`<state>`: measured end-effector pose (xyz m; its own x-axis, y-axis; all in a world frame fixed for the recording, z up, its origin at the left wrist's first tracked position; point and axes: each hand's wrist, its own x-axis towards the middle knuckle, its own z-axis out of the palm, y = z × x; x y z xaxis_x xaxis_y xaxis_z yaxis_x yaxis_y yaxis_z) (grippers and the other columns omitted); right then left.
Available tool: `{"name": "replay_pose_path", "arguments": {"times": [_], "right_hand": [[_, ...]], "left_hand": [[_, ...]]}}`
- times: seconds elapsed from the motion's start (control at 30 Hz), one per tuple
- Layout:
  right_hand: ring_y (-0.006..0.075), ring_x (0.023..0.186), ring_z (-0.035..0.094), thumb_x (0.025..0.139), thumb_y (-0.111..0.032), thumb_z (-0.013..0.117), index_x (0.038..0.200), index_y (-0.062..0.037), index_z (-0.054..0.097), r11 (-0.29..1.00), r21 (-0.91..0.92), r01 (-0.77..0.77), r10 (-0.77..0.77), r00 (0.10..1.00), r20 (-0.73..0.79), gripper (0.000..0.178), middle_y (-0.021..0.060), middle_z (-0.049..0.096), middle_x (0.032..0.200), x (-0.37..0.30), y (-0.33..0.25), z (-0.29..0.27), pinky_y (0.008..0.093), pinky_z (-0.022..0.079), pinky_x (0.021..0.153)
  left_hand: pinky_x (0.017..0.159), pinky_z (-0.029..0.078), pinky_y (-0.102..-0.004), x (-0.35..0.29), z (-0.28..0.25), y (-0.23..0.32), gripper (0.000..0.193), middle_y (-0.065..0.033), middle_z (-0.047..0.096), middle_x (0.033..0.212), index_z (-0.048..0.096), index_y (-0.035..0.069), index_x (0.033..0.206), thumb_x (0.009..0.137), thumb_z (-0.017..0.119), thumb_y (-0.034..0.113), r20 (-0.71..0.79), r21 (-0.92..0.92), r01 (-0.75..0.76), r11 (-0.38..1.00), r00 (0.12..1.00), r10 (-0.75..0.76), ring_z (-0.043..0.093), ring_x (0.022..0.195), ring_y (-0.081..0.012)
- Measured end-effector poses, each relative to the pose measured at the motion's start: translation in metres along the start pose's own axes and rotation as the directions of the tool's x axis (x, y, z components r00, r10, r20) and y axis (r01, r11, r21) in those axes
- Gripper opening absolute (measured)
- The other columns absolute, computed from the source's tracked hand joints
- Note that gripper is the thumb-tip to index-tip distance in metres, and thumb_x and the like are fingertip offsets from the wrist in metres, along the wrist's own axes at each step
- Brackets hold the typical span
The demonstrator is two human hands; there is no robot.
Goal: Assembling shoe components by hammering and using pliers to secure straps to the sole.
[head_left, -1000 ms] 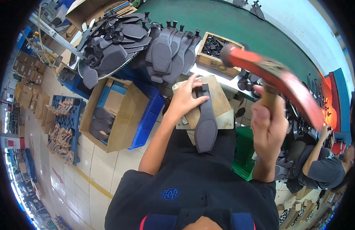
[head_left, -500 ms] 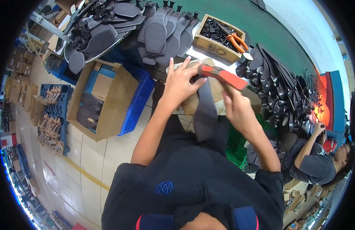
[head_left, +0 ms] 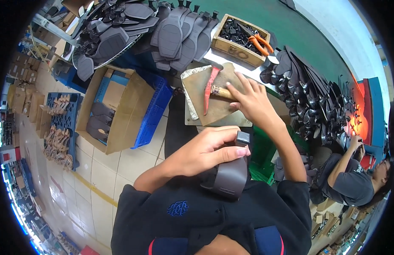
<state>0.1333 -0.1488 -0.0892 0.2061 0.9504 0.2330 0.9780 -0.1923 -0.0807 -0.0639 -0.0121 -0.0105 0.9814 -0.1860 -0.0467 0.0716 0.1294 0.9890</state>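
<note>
Close to my chest, my left hand (head_left: 205, 153) grips a dark shoe sole (head_left: 231, 178). Its thumb presses near a small shiny block at the sole's upper end, which looks like the heel; the fingers behind are partly hidden. A hammer (head_left: 210, 90) with a red head and wooden handle lies on a worn brown board (head_left: 224, 111). Over the handle's end is my right hand (head_left: 254, 100), its fingers spread and loose rather than wrapped around it.
Behind the board stands a wooden box (head_left: 239, 53) of small black parts with orange-handled pliers (head_left: 260, 44). Stacked soles (head_left: 169, 38) lie at back left, dark heeled pieces (head_left: 294, 89) at right. A cardboard box (head_left: 131, 114) sits left; a co-worker (head_left: 354, 182) is at far right.
My left hand has drawn the sole off the board toward my chest. My right hand has lowered the hammer onto the board and its fingers have loosened.
</note>
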Motion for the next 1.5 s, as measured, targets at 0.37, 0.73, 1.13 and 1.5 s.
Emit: {"name": "replay_pose_path", "arguments": {"times": [0.37, 0.73, 1.13, 1.5], "right_hand": [[0.0233, 0.093, 0.056, 0.091, -0.064, 0.059, 0.088, -0.0062, 0.063, -0.337, 0.934, -0.121, 0.15, 0.972, 0.18, 0.058, 0.0097, 0.062, 0.097, -0.041, -0.082, -0.052, 0.04, 0.045, 0.089], [0.0209, 0.091, 0.061, 0.097, -0.049, 0.06, 0.096, 0.0013, 0.068, -0.143, 0.989, -0.042, 0.529, 0.841, 0.112, 0.051, 0.0116, 0.068, 0.095, -0.068, -0.055, -0.047, 0.0341, 0.049, 0.084], [0.0144, 0.078, 0.068, 0.097, -0.02, 0.065, 0.112, 0.0015, 0.068, 0.495, 0.717, -0.491, 0.856, 0.419, -0.304, 0.026, 0.0112, 0.072, 0.092, -0.11, 0.036, -0.037, 0.0286, 0.052, 0.073], [0.0317, 0.092, 0.065, 0.086, -0.026, 0.072, 0.118, -0.0062, 0.065, 0.906, -0.003, -0.424, 0.424, 0.906, 0.021, 0.038, 0.0139, 0.064, 0.098, 0.0, 0.163, -0.015, 0.0422, 0.052, 0.08]], "left_hand": [[0.096, 0.044, -0.0302, 0.001, 0.025, -0.012, 0.038, -0.007, 0.064, 0.105, 0.062, 0.001, 0.107, 0.106, 0.049, 0.036, 0.239, -0.45, 0.168, 0.877, 0.969, -0.063, 0.059, 0.105, -0.0167], [0.101, 0.049, -0.0439, 0.038, 0.034, -0.069, 0.066, -0.0221, 0.059, 0.124, 0.034, -0.001, 0.142, 0.101, 0.054, 0.046, 0.287, -0.826, 0.224, 0.517, 0.957, 0.043, 0.058, 0.121, -0.0346], [0.111, 0.037, -0.0329, 0.077, -0.095, 0.001, 0.06, -0.0164, 0.053, 0.145, 0.045, -0.004, 0.145, 0.093, 0.069, 0.014, -0.474, 0.284, -0.081, 0.955, 0.854, 0.214, 0.051, 0.132, -0.0223], [0.116, 0.03, -0.0517, 0.112, -0.14, -0.016, 0.054, -0.0244, 0.039, 0.152, 0.053, 0.002, 0.137, 0.091, 0.067, 0.028, -0.404, 0.914, 0.354, 0.196, 0.779, 0.48, 0.034, 0.142, -0.0417]]}}
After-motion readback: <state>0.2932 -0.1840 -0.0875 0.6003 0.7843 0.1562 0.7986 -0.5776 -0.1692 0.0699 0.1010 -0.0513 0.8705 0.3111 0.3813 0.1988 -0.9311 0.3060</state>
